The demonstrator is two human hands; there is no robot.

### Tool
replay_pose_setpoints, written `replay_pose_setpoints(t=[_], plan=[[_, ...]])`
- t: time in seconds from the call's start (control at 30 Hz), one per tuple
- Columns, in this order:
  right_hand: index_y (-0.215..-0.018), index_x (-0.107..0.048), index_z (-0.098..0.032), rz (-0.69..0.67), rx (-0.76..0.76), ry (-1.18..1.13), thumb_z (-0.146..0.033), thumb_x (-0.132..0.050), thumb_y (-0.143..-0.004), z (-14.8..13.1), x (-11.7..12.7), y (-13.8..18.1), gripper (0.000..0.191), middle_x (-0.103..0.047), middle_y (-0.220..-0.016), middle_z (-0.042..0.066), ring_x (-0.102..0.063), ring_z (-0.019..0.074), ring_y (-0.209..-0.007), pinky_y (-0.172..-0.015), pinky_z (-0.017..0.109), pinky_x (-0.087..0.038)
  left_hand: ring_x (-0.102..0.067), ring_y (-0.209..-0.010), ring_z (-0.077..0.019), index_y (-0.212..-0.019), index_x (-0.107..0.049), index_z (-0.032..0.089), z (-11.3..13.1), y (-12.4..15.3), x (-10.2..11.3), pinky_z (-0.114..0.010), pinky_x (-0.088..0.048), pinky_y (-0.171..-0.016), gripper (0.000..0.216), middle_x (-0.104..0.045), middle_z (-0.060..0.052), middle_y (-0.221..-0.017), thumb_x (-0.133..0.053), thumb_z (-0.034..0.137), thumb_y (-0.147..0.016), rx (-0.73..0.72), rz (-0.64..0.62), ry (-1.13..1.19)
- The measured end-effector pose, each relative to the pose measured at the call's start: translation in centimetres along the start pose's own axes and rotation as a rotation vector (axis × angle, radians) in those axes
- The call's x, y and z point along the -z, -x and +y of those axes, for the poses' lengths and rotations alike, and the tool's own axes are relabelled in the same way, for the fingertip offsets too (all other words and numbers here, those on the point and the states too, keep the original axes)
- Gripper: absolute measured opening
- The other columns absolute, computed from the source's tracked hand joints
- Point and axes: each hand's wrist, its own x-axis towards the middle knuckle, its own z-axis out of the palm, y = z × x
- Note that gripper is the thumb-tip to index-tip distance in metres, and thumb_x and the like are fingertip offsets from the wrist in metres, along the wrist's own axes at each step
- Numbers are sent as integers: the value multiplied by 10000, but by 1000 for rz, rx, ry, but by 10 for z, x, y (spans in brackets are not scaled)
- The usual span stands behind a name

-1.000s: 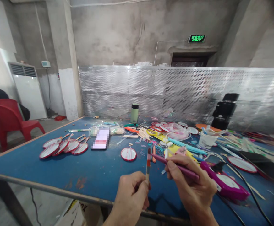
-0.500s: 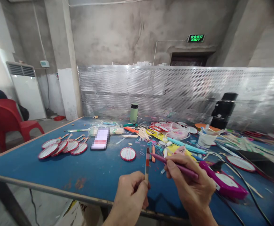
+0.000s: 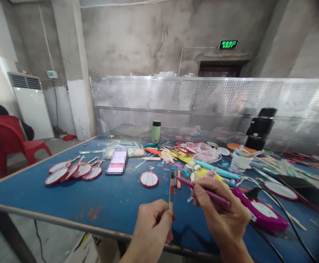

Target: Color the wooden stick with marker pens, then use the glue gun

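Left hand (image 3: 154, 226): pinched a banded stick (image 3: 171, 193) near the desk's (image 3: 107, 208) front edge; probably needed steadiness.
Right hand (image 3: 221, 215): held a purple pen (image 3: 217, 197) beside the stick's top, contact uncertain; likely called for light pressure.
Desk: bore red-rimmed discs (image 3: 55, 176) toward left edge, clutter (image 3: 282, 171) toward right.
Wall (image 3: 129, 40): rose behind red chair (image 3: 0, 133) and perforated screen (image 3: 148, 93); bore exit sign (image 3: 228, 44).

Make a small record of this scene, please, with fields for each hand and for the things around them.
Left hand: holds a stick with coloured bands, near upright
Right hand: holds a purple pen
Pen tip: at the stick's dark upper end; contact unclear
Left side: overlapping red-rimmed discs
Middle: phone, single red-rimmed disc
Behind: green bottle
Right side: white cup, purple device
Surface: blue table
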Motion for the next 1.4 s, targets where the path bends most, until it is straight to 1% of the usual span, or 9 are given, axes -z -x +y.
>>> replay_pose_setpoints(t=[0.17,0.3,0.47,0.53,0.67,0.8,1.07,1.27,1.4], plan=[[-839,-709,-209,33,-15,-15,-193,-667,-882,-1,-1,0,61,-643,-676,-16,-596,118,-518,-506,240,-499,-442,-422,-109,-673,-569,169,-1,1,1,-207,-341,-469,263,-533,4,-444,-491,347,-850,-9,-5,8],[-845,-713,-201,2,-3,13,-207,-665,-887,-3,-1,-1,64,-650,-664,-5,-613,129,-546,-525,243,-504,-438,-419,-110,-677,-568,172,0,1,1,-209,-334,-464,270,-535,5,-447,-501,361,-857,-4,-11,14],[-842,-708,-202,-1,3,7,-192,-656,-889,-3,0,-2,71,-639,-655,-15,-602,120,-529,-524,242,-499,-437,-413,-113,-672,-568,174,0,1,1,-211,-335,-461,284,-528,5,-439,-505,379,-857,0,-4,17],[-851,-713,-205,-10,10,14,-191,-658,-887,-2,0,-2,68,-650,-667,-16,-612,120,-538,-533,241,-501,-439,-413,-113,-669,-567,175,0,1,1,-210,-334,-461,283,-532,4,-440,-503,376,-859,-3,-3,13],[-836,-710,-215,26,3,9,-196,-661,-884,-3,-1,-2,71,-649,-657,-26,-602,112,-517,-525,237,-492,-449,-416,-116,-667,-571,174,0,0,1,-209,-341,-466,273,-536,3,-438,-501,355,-860,-8,0,7],[-836,-712,-219,10,0,28,-196,-664,-881,-3,0,-2,70,-650,-648,-28,-607,115,-523,-539,238,-498,-456,-421,-118,-684,-580,171,0,1,1,-209,-349,-470,262,-536,4,-444,-494,340,-864,-9,-7,0],[-821,-706,-208,17,-5,15,-196,-648,-890,-3,-1,-2,91,-644,-650,-27,-601,111,-518,-516,228,-485,-439,-420,-114,-671,-564,173,1,2,1,-213,-341,-469,279,-531,2,-442,-485,363,-859,-13,-4,4],[-824,-700,-222,25,-27,25,-203,-650,-894,-4,-2,-1,88,-640,-659,-40,-592,94,-530,-541,214,-479,-421,-419,-110,-668,-569,175,-1,1,1,-213,-331,-473,291,-534,4,-439,-477,373,-860,-30,-6,-16],[-825,-695,-224,23,-5,29,-198,-650,-894,-3,-2,-1,87,-632,-659,-46,-592,92,-532,-546,214,-479,-421,-416,-113,-665,-564,177,0,1,1,-216,-336,-473,293,-536,0,-438,-474,384,-852,-19,-2,-18]])
